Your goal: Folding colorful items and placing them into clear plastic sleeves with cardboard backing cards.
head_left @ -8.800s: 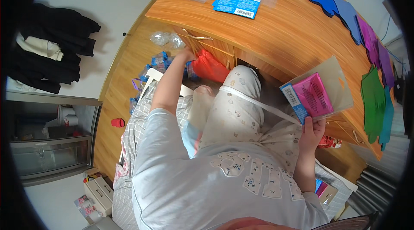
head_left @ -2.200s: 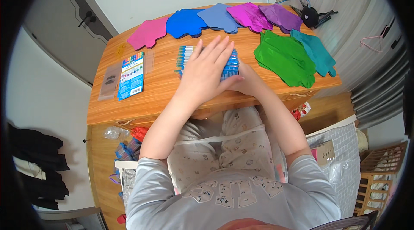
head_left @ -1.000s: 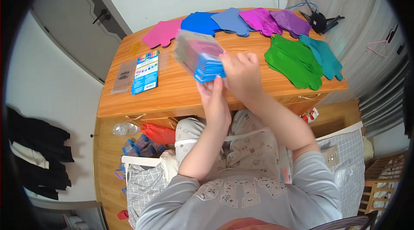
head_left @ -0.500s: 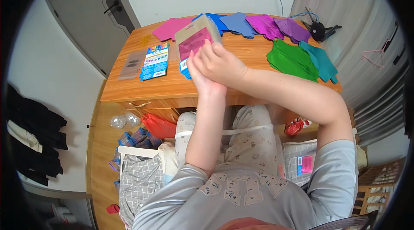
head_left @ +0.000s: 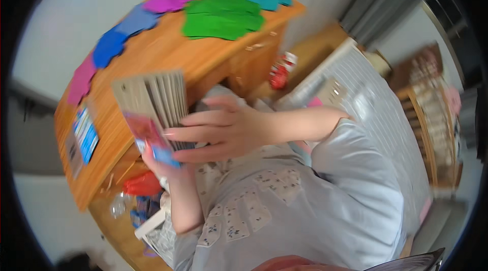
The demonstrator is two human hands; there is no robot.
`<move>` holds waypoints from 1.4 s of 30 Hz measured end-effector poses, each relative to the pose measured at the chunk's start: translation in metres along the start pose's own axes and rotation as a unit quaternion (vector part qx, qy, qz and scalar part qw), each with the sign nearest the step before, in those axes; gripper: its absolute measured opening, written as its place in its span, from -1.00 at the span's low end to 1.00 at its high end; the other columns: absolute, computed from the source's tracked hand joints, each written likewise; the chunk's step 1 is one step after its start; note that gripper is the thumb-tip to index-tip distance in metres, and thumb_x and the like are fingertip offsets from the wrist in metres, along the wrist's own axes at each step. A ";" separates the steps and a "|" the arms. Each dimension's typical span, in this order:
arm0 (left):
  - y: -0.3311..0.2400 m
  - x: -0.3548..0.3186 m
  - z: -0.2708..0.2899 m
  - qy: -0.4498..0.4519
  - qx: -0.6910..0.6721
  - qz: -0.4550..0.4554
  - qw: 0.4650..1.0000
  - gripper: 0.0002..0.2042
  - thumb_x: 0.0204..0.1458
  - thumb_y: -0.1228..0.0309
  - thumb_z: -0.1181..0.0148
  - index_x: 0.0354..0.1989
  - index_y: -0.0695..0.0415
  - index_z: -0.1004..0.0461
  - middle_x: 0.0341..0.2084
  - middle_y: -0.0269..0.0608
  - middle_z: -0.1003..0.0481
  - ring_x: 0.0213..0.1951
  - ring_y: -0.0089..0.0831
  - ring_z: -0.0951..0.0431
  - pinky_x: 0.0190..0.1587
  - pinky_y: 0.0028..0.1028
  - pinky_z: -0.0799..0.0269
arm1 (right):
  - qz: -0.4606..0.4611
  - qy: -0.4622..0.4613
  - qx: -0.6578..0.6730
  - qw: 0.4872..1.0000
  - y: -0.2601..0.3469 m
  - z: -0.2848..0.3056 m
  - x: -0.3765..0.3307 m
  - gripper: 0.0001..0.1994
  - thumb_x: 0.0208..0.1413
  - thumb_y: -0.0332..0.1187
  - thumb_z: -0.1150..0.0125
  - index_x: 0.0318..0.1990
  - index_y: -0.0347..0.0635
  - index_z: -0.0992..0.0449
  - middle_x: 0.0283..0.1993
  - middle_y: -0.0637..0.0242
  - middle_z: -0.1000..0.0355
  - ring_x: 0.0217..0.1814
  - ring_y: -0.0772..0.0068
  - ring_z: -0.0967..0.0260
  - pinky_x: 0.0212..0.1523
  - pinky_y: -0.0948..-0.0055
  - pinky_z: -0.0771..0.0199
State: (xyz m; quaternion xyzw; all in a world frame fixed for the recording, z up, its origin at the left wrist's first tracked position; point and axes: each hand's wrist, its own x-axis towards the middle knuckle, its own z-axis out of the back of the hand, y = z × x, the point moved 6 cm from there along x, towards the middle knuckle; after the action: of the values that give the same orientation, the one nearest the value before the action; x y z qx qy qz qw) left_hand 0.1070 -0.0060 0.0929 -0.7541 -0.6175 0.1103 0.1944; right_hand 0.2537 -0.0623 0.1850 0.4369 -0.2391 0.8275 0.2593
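A thick stack of flat packs [head_left: 145, 98], beige on top with a pink panel and a blue lower band, is tilted over the desk's front edge. My left hand [head_left: 165, 164] grips its lower end, with the thumb on the front face and the other fingers hidden. Stretched and spread, the fingers of my right hand [head_left: 218, 129] lie against the stack's right side, where the edges fan apart. The picture is smeared by motion.
Along the wooden desk [head_left: 147, 55] lie pink, blue, purple, teal and green [head_left: 221, 17] flat pieces. Blue printed cards [head_left: 85, 134] rest near its left end. A red bag [head_left: 141, 183] is below. To the right stands a bed [head_left: 376, 134] with small packs on it.
My view has swung right toward the bed. The stack has come off the desk in my left hand, and my right hand has moved from over the left wrist to the stack's side, fingers spreading.
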 end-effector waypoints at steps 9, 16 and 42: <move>0.094 -0.060 0.101 -0.153 0.076 0.277 0.946 -0.44 0.15 0.02 0.04 0.27 0.05 -0.36 0.12 -0.22 -0.50 0.09 -0.27 -0.53 0.14 -0.28 -0.43 | -0.561 0.149 -0.458 0.673 -0.119 0.220 -0.423 -0.21 -0.12 -0.03 -0.47 0.25 -0.27 -0.35 0.27 -0.16 -0.33 0.30 -0.19 -0.29 0.31 0.00 -0.28; 0.124 -0.064 0.155 -0.167 0.058 0.357 0.917 -0.41 0.11 0.01 0.03 0.27 0.05 -0.35 0.13 -0.20 -0.50 0.09 -0.17 -0.54 0.11 -0.21 -0.47 | -0.687 0.235 -0.274 0.631 -0.176 0.253 -0.524 0.04 -0.15 0.32 -0.38 0.37 -0.28 -0.25 0.23 -0.16 -0.39 0.33 -0.13 -0.30 0.33 0.04 -0.25; 0.114 -0.071 0.178 -0.166 0.061 0.367 0.913 -0.39 0.08 0.06 -0.03 0.31 0.05 -0.30 0.15 -0.16 -0.49 0.13 -0.16 -0.51 0.19 -0.17 -0.40 | -0.872 0.161 0.269 0.376 -0.087 0.101 -0.518 -0.47 0.29 0.22 -0.01 -0.11 -0.08 -0.61 -0.16 0.44 -0.53 -0.11 0.60 -0.42 -0.04 0.48 -0.43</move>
State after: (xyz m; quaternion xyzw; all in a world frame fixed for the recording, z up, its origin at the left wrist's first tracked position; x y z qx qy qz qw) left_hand 0.1209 -0.0662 -0.1213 -0.8852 -0.3125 0.3351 0.0801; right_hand 0.6204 -0.1742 -0.1886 0.3094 0.5553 0.2190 0.7402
